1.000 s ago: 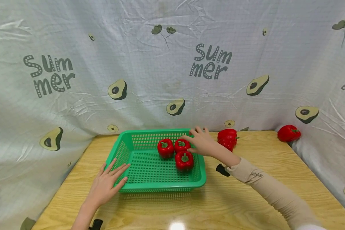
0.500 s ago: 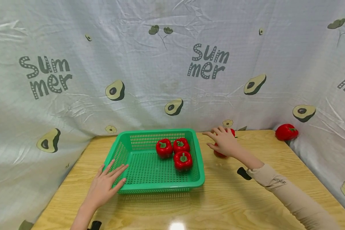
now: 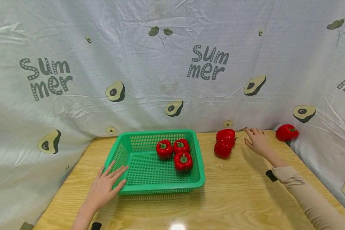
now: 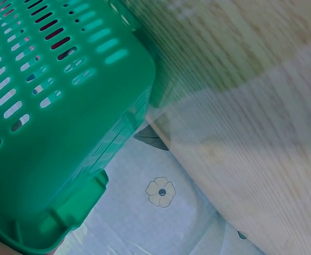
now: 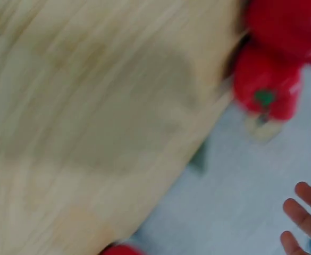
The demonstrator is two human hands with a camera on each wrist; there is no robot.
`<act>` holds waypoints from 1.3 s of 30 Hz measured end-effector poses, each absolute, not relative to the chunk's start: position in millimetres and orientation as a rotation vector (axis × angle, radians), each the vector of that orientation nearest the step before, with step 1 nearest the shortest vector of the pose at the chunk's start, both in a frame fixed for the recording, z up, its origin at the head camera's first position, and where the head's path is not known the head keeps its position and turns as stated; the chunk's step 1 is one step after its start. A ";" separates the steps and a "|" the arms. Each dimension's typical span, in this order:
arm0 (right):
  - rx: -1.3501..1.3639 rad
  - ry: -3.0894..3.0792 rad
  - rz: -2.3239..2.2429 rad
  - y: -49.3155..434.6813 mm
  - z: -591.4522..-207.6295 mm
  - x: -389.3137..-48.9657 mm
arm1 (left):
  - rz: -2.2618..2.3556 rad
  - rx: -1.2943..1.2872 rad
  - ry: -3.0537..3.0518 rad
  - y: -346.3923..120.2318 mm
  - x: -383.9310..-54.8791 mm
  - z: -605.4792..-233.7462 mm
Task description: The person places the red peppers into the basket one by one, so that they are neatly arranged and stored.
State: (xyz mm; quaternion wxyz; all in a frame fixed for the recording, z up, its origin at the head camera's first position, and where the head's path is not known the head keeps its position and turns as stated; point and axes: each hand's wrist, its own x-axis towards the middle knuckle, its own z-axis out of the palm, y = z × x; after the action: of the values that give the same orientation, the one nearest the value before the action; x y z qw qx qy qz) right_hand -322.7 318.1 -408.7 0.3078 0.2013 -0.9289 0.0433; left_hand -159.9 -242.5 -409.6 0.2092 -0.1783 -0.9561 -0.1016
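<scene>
In the head view a green plastic basket (image 3: 158, 185) holds three red bell peppers, the nearest one (image 3: 183, 162) with its green stem up. My left hand (image 3: 103, 185) rests with spread fingers on the basket's left rim; the left wrist view shows the slotted green wall (image 4: 91, 106) close up. My right hand (image 3: 257, 141) hovers over the table's right part, fingers loosely spread and holding nothing. It is between two touching red bell peppers (image 3: 223, 148) on its left and a lone red bell pepper (image 3: 287, 132) at the far right corner.
The pale wooden table (image 3: 235, 198) ends against a hanging cloth (image 3: 149, 111) printed with avocados and lettering at the back and sides. The basket takes up the table's middle left.
My right hand has moved right, from above the basket, past the two peppers, towards the far right corner. The left hand has stayed on the basket's rim.
</scene>
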 end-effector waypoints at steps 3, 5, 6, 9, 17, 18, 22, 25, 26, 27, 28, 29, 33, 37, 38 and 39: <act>0.474 -2.441 0.059 342.2 -413.6 -324.5 | -0.282 -0.500 -2.658 -242.9 -160.4 -410.8; 0.439 -2.428 0.041 355.1 -414.7 -324.5 | -0.290 -0.499 -2.663 -243.4 -160.8 -411.3; 0.424 -2.426 0.042 360.7 -414.7 -324.0 | -0.295 -0.497 -2.666 -243.7 -160.9 -411.3; 0.373 -2.431 0.044 375.7 -414.0 -321.6 | -0.302 -0.492 -2.675 -244.4 -161.2 -411.3; 0.181 -2.564 0.123 411.2 -412.9 -320.7 | -0.300 -0.489 -2.681 -244.2 -160.3 -410.0; 0.152 -2.594 0.133 415.8 -412.7 -320.9 | -0.300 -0.491 -2.679 -244.0 -160.1 -410.1; 0.038 -2.739 0.174 433.0 -410.9 -321.1 | -0.308 -0.491 -2.675 -243.1 -159.8 -409.9; -0.004 -2.801 0.179 443.8 -413.0 -322.2 | -0.305 -0.485 -2.679 -242.7 -160.1 -409.7; -0.012 -2.814 0.182 446.5 -414.0 -322.6 | -0.303 -0.483 -2.682 -242.5 -160.3 -409.8; -0.020 -2.818 0.182 449.0 -415.5 -323.3 | -0.301 -0.484 -2.684 -242.2 -160.6 -409.8; -0.024 -2.823 0.185 450.8 -416.7 -324.1 | -0.301 -0.485 -2.686 -242.1 -160.8 -409.7; -0.028 -2.827 0.189 452.1 -417.9 -325.1 | -0.305 -0.487 -2.688 -242.0 -160.9 -409.6; -0.055 -2.866 0.223 454.0 -418.9 -329.8 | -0.309 -0.481 -2.693 -242.3 -160.6 -408.1; -0.084 -2.904 0.257 455.0 -414.4 -331.4 | -0.298 -0.477 -2.695 -242.0 -159.4 -407.3; -0.093 -2.920 0.262 455.2 -412.7 -331.0 | -0.295 -0.481 -2.694 -241.7 -159.0 -407.1; -0.102 -2.934 0.261 455.4 -411.3 -330.8 | -0.292 -0.484 -2.691 -241.6 -159.0 -407.0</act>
State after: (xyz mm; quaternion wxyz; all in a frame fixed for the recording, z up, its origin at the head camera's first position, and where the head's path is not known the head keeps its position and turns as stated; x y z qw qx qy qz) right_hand -330.8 455.4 -411.3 0.0967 -0.0344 -0.9908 0.0881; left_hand -159.0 -241.6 -407.0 0.1946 -0.1725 -0.9600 -0.1042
